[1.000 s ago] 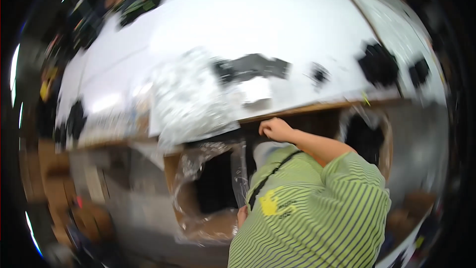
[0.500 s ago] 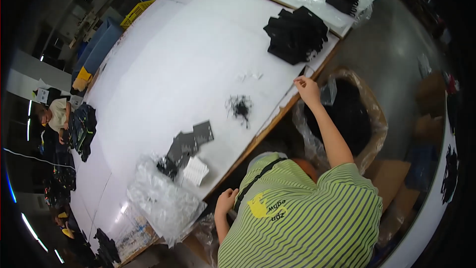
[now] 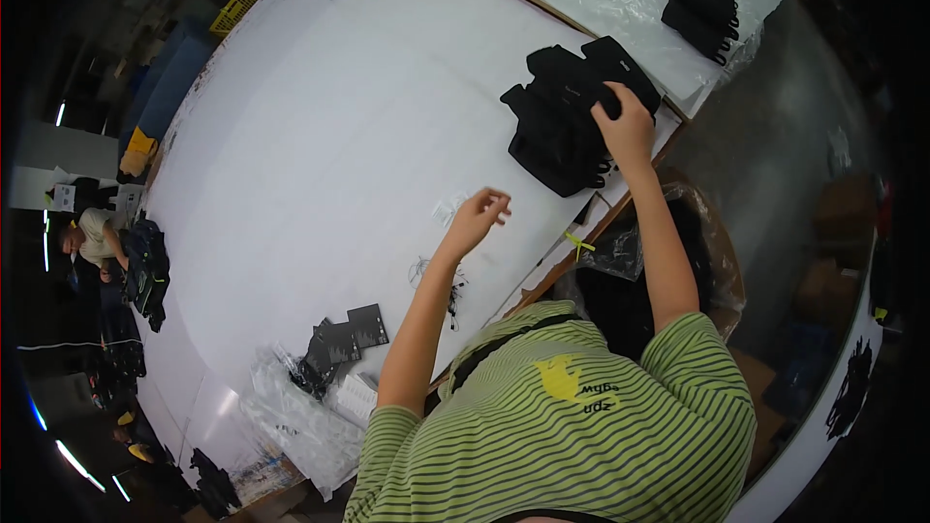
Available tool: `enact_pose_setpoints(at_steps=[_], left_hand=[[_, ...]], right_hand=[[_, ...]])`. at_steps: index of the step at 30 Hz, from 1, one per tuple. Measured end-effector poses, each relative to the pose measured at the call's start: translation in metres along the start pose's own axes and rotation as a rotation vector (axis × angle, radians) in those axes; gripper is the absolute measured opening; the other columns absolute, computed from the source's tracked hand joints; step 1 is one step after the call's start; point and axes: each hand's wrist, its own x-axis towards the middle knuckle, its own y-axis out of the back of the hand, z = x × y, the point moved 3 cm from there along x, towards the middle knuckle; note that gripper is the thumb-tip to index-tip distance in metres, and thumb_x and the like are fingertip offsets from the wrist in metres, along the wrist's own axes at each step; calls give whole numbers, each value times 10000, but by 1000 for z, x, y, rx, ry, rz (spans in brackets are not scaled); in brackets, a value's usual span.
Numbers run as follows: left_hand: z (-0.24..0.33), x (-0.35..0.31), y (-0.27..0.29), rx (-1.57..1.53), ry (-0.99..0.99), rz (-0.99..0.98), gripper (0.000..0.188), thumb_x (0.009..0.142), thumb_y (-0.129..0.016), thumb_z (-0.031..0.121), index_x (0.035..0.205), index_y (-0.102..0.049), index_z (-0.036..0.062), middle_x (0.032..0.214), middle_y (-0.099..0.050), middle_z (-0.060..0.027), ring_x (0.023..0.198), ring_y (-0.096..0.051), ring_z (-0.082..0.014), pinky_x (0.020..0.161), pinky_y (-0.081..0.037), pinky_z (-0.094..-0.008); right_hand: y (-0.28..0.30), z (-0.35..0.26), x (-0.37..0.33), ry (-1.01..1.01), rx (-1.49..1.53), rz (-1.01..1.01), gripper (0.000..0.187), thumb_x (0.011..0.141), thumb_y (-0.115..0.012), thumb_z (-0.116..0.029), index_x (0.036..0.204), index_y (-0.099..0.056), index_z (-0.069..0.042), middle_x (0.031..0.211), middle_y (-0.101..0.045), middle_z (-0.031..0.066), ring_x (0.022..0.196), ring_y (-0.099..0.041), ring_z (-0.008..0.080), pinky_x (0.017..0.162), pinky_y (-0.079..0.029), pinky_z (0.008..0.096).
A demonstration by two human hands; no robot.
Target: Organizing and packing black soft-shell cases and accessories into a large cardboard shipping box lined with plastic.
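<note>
"White tabletop [image 3: 320,136], wide and bright. What is near its far right corner?"
"Some stacked black fabric pieces [image 3: 562,121]. The person's right hand [image 3: 632,126] touches them; whether its fingers grip one, the view cannot tell."
"And the left hand [image 3: 475,225]?"
"Over the tabletop, holding nothing visible, fingers loosely curled and parted. Dark cards [image 3: 339,341] lie farther left."

Pile of black, cloth-like pieces [image 3: 557,121], several, overlapping and fanned out. Lying flat-ish on white desk [image 3: 339,116], by its near edge, close to the corner at right. Small pale prints on some pieces. Dark loops [image 3: 603,174] in a row along the side facing desk edge. Right hand [image 3: 612,108] on the rightmost part, grip unclear.
</note>
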Motion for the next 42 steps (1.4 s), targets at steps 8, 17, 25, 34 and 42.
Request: enact_pose_setpoints(at_steps=[8,17,25,34,42], left_hand=[[18,155,-36,-278,330,464,932,687,-744,494,1287,-289,-55,1111,-518,-222,891,-600,-246,733,-505,-385],[-9,91,30,-700,158,281,362,786,-659,156,1078,-521,-8,935,-613,-86,818,-610,-160,676,-527,-290],[-66,-46,173,-213,-31,974,410,822,-631,103,1194,-502,-10,1064,-604,-113,776,-581,-144,671,-478,-259],[-116,-81,166,142,41,1154,589,928,-477,236,1436,-219,89,1435,-272,-218,1278,-349,-337,1031,-309,-395],[-102,-46,155,726,122,944,715,907,-463,458,1434,-216,42,1502,-177,-140,1384,-160,-326,1094,-158,-494]], right_hand=[[31,28,-45,-649,1035,140,378,882,-559,-153,1228,-492,-15,1150,-565,52,1026,-564,170,817,-469,305],[-48,-32,-29,-964,1545,-211,513,852,-552,-212,1340,-431,-115,1252,-536,57,1098,-539,192,903,-444,317],[-275,-142,-116,-1394,1670,-1093,303,895,-482,-188,1127,-503,6,983,-597,145,758,-583,235,645,-549,281],[-302,-205,-167,-20,276,-1137,365,877,-474,-133,1242,-471,-112,986,-564,182,859,-600,338,707,-510,412],[-304,-180,-154,421,289,-921,537,768,-528,-89,1291,-501,-206,1001,-572,118,923,-552,303,789,-432,428]])
